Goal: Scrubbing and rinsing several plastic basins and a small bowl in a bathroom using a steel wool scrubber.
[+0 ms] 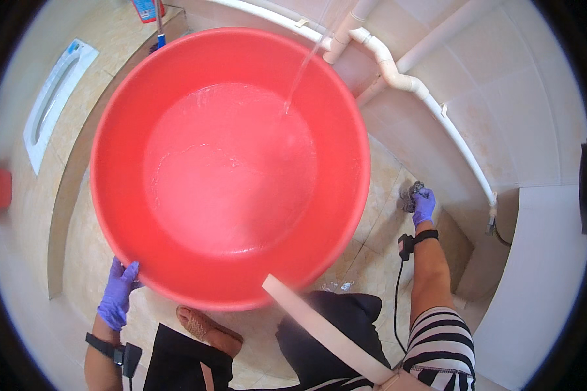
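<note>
A large round red tub (125, 150) stands on the tiled floor in front of me. A thin stream of water (298, 77) falls into it, and shallow water lies over its bottom. At the tub's near left rim, my left hand (117, 293), in a purple glove, grips the edge with its fingers. Off to the right of the tub, my right hand (424, 206), gloved the same way, is closed on a grey steel wool scrubber (409, 196) low by the floor near the wall.
White pipes (460, 140) run along the tiled wall at the right. A white squat toilet (52, 98) is set into a raised tiled step on the left, with a small red container (1, 189) nearby. A blue-and-red handle (160, 32) stands behind the tub. My sandalled foot (205, 329) is close to its near side.
</note>
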Demonstrator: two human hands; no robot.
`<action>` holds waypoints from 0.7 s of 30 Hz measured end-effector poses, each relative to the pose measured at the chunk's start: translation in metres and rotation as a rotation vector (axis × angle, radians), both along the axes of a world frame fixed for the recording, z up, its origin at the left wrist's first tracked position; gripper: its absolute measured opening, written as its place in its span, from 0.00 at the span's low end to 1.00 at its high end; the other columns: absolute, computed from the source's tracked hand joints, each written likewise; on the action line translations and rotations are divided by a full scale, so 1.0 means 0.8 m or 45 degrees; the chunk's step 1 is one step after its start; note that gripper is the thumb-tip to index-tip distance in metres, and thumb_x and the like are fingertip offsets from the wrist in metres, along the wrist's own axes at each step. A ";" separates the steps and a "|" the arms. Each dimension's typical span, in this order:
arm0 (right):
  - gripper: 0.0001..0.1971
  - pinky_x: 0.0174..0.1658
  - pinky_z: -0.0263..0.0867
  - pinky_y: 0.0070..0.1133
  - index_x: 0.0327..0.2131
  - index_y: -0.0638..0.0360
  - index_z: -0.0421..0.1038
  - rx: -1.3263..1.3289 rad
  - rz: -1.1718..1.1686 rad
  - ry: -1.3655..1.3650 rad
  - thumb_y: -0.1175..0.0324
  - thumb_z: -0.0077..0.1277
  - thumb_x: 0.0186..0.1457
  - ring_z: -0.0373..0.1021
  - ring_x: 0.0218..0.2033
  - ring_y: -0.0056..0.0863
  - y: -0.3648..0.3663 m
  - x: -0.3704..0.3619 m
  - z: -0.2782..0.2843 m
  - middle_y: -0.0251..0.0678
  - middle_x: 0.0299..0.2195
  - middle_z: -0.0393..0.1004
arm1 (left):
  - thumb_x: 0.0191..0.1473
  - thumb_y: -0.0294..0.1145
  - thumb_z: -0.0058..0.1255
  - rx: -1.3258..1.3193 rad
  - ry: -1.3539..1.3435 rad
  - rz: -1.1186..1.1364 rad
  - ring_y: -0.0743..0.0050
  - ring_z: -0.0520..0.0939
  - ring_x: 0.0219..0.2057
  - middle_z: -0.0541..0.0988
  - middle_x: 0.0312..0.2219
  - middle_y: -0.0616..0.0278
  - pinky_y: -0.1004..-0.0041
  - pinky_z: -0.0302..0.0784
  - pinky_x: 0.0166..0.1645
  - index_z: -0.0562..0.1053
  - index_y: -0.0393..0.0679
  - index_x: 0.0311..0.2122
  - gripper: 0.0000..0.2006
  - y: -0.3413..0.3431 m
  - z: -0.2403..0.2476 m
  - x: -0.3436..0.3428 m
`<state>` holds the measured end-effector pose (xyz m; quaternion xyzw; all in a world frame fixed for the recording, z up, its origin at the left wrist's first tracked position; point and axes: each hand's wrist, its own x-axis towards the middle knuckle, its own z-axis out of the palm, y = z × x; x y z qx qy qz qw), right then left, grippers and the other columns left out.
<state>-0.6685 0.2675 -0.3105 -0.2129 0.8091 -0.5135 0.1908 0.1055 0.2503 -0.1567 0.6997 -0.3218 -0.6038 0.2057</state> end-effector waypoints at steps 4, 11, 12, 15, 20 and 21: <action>0.09 0.29 0.62 0.18 0.20 0.54 0.64 0.426 0.085 0.006 0.80 0.52 0.34 0.63 0.24 0.20 -0.028 0.054 0.023 0.28 0.21 0.67 | 0.52 0.33 0.44 -0.035 0.007 0.221 0.72 0.76 0.37 0.71 0.42 0.61 0.72 0.75 0.35 0.58 0.46 0.53 0.22 0.017 -0.007 0.006; 0.10 0.27 0.64 0.21 0.23 0.55 0.66 0.147 0.145 0.171 0.81 0.51 0.35 0.65 0.23 0.23 -0.017 0.011 0.028 0.31 0.22 0.68 | 0.52 0.32 0.44 0.002 0.008 0.235 0.72 0.76 0.35 0.72 0.39 0.63 0.70 0.75 0.37 0.61 0.45 0.49 0.19 0.003 -0.007 -0.009; 0.11 0.27 0.65 0.22 0.25 0.56 0.66 0.071 0.104 -0.010 0.82 0.50 0.36 0.66 0.24 0.24 -0.020 0.015 0.047 0.32 0.24 0.69 | 0.51 0.32 0.44 0.009 0.008 0.235 0.73 0.76 0.35 0.73 0.39 0.63 0.70 0.75 0.36 0.61 0.46 0.49 0.18 0.001 -0.008 -0.009; 0.13 0.28 0.69 0.26 0.30 0.58 0.65 0.041 0.094 -0.090 0.83 0.49 0.37 0.69 0.25 0.29 -0.012 0.002 0.060 0.36 0.29 0.69 | 0.51 0.32 0.45 0.022 -0.065 0.239 0.73 0.77 0.34 0.73 0.38 0.64 0.71 0.75 0.36 0.61 0.46 0.48 0.18 0.003 -0.003 -0.012; 0.13 0.30 0.70 0.23 0.35 0.60 0.66 -0.102 0.016 -0.442 0.80 0.49 0.41 0.70 0.30 0.31 -0.011 0.009 0.102 0.38 0.31 0.71 | 0.51 0.33 0.45 0.011 -0.022 0.228 0.72 0.76 0.35 0.72 0.39 0.63 0.69 0.74 0.36 0.61 0.48 0.48 0.18 0.000 -0.001 -0.012; 0.13 0.30 0.70 0.23 0.35 0.60 0.66 -0.099 0.028 -0.445 0.80 0.49 0.41 0.70 0.30 0.31 -0.009 0.012 0.116 0.38 0.31 0.71 | 0.51 0.33 0.45 0.019 -0.018 0.218 0.71 0.76 0.35 0.72 0.39 0.63 0.69 0.74 0.36 0.61 0.48 0.48 0.18 -0.001 0.000 -0.011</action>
